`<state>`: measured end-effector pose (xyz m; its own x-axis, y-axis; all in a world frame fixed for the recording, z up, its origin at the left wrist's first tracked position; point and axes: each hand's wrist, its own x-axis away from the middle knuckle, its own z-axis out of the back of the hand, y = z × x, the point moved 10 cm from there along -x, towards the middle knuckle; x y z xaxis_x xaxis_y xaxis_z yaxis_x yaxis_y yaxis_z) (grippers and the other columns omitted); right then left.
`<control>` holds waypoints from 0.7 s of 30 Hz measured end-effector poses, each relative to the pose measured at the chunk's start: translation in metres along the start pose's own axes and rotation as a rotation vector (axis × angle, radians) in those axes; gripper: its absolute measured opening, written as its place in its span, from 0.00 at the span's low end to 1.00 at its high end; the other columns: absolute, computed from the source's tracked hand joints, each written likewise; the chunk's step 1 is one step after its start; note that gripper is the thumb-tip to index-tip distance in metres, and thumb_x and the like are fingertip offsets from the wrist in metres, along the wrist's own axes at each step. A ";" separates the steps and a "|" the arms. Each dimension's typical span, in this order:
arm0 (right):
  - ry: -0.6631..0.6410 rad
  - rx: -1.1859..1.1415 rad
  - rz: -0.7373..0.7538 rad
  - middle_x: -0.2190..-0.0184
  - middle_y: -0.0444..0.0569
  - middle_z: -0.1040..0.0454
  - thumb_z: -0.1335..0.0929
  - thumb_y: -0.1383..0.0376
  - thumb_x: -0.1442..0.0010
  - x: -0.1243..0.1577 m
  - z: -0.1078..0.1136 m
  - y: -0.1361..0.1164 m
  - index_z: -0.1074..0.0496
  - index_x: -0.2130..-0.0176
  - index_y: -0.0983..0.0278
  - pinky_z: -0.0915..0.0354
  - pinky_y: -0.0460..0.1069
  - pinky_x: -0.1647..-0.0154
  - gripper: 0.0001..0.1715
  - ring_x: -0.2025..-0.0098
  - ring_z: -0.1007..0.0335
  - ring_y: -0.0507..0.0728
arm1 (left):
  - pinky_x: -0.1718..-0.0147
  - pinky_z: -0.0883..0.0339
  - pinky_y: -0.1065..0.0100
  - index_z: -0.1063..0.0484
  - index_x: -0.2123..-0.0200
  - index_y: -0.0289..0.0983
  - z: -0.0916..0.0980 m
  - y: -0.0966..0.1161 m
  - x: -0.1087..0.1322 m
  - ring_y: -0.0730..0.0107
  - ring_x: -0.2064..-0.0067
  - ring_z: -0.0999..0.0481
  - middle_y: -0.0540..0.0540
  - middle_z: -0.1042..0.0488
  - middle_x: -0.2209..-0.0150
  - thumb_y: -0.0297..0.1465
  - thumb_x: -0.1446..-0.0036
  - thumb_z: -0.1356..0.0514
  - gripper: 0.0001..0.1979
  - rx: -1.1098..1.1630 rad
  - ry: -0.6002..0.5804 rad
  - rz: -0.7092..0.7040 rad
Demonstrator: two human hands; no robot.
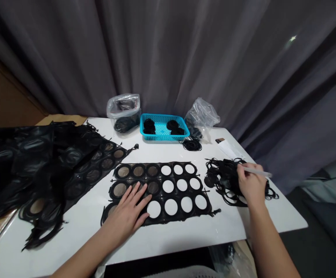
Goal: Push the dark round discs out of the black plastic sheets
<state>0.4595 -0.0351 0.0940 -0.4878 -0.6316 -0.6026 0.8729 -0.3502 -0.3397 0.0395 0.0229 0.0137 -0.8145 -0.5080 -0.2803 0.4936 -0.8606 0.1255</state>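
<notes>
A flat black rubber-like sheet [160,188] moulded with rows of rings lies on the white table; many rings on its right side are open holes, while several on the left still hold dark thin discs. Over its left part my left hand [127,208] rests with fingers spread, pressing it flat. My right hand [250,183] is closed around a slim whitish stick-like tool [259,171], whose kind I cannot make out. That hand is above a tangled pile of black rings and scraps [224,175] on the right; its fingertips' contact with the pile is unclear.
More black ringed sheets [40,154] are heaped at the left. Along the back stand a clear plastic tub [123,112], a blue basket [165,138] with black ring bundles, and a plastic bag [204,114]. A ring bundle [192,145] and white paper [230,150] lie nearby. A grey curtain [162,58] hangs behind.
</notes>
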 end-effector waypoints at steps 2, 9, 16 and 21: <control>-0.028 -0.168 -0.035 0.67 0.54 0.27 0.38 0.53 0.39 0.003 -0.002 -0.026 0.31 0.70 0.61 0.35 0.57 0.57 0.17 0.63 0.31 0.62 | 0.38 0.44 0.41 0.34 0.38 0.41 -0.001 0.001 0.001 0.42 0.31 0.45 0.39 0.43 0.32 0.39 0.34 0.42 0.23 0.003 -0.023 0.006; -0.909 -0.929 0.104 0.61 0.50 0.23 0.31 0.60 0.39 0.077 -0.099 -0.216 0.28 0.69 0.62 0.32 0.51 0.59 0.09 0.60 0.26 0.57 | 0.36 0.49 0.40 0.41 0.33 0.46 -0.004 0.002 0.009 0.41 0.29 0.55 0.40 0.51 0.29 0.38 0.36 0.38 0.30 0.029 -0.121 0.034; -1.170 -0.906 0.274 0.63 0.47 0.23 0.30 0.67 0.43 0.125 -0.128 -0.268 0.31 0.75 0.63 0.35 0.49 0.60 0.10 0.62 0.28 0.54 | 0.36 0.51 0.40 0.43 0.33 0.46 -0.007 0.003 0.010 0.41 0.28 0.57 0.42 0.53 0.28 0.38 0.36 0.39 0.31 0.034 -0.147 0.055; -1.199 -0.898 0.288 0.63 0.47 0.24 0.30 0.69 0.42 0.123 -0.132 -0.266 0.31 0.73 0.63 0.35 0.49 0.59 0.09 0.61 0.28 0.55 | 0.36 0.50 0.40 0.45 0.32 0.47 -0.007 0.003 0.010 0.41 0.29 0.56 0.41 0.52 0.28 0.38 0.36 0.39 0.32 0.042 -0.160 0.066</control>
<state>0.1666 0.0719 0.0155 0.3691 -0.9280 0.0497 0.4281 0.1223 -0.8954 0.0348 0.0158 0.0042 -0.8204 -0.5600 -0.1153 0.5372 -0.8241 0.1796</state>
